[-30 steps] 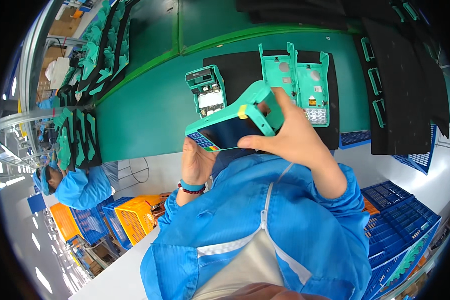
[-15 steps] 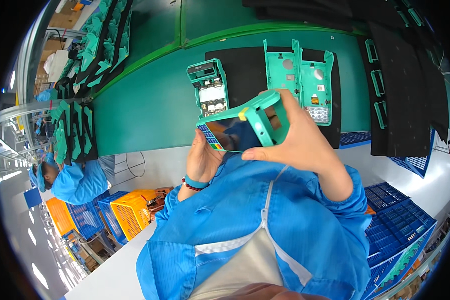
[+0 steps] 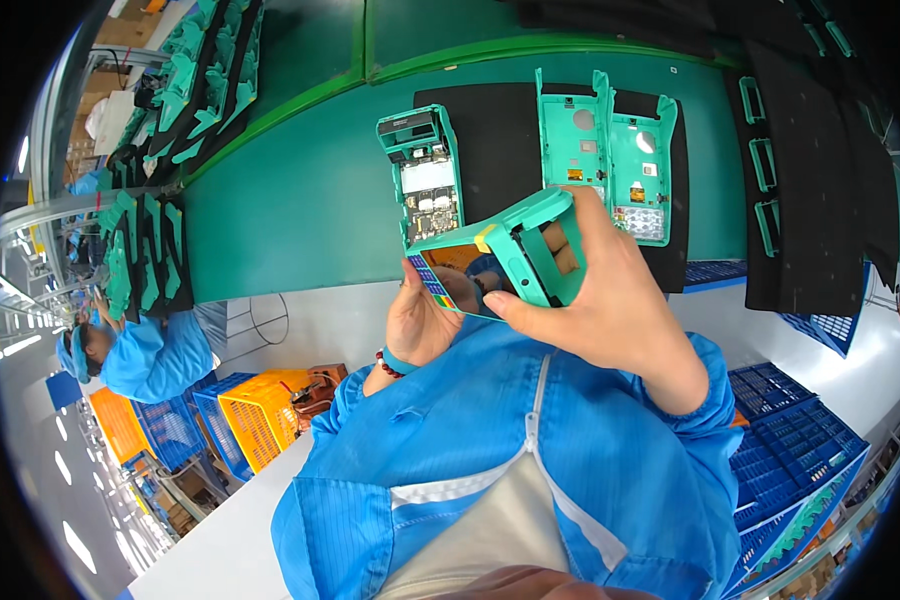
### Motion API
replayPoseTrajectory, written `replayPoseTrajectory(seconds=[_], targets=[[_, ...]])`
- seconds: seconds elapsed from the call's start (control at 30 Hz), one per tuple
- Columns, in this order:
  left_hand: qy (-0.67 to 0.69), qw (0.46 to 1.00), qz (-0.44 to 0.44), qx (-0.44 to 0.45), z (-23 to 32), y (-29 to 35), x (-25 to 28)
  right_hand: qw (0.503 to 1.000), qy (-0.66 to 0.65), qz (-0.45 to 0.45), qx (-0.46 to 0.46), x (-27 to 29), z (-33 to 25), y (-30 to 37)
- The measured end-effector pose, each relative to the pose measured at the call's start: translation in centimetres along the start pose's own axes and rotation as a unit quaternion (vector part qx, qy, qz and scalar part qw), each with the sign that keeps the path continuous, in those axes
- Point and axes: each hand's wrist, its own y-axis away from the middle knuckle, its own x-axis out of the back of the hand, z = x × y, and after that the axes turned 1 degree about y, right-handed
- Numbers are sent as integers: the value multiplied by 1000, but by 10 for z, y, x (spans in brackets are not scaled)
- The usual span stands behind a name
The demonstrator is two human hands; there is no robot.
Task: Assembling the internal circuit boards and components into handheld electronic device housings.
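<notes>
You hold a teal handheld device [image 3: 495,260] up in front of your chest, above the edge of the green table [image 3: 300,200]. Your right hand [image 3: 595,300] wraps tight around its top end with fingers curled through the opening, and your left hand [image 3: 420,325] grips the lower end by the coloured keys. Just behind it, on a black mat [image 3: 495,140], lie an open teal device [image 3: 422,175] and two teal shells [image 3: 610,155].
</notes>
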Motion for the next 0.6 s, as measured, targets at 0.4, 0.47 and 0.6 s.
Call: replayPoseTrajectory(seconds=[0.4, 0.47, 0.6], targets=[[-738, 514, -69, -433, 31, 1, -89, 975, -52, 211, 51, 2, 68, 1], [-779, 407, -86, -470, 23, -21, -94, 973, -44, 217, 64, 11, 65, 10], [-844, 280, -84, -450, 5, -52, -60, 915, 239, 274, 175, 63, 44, 31]])
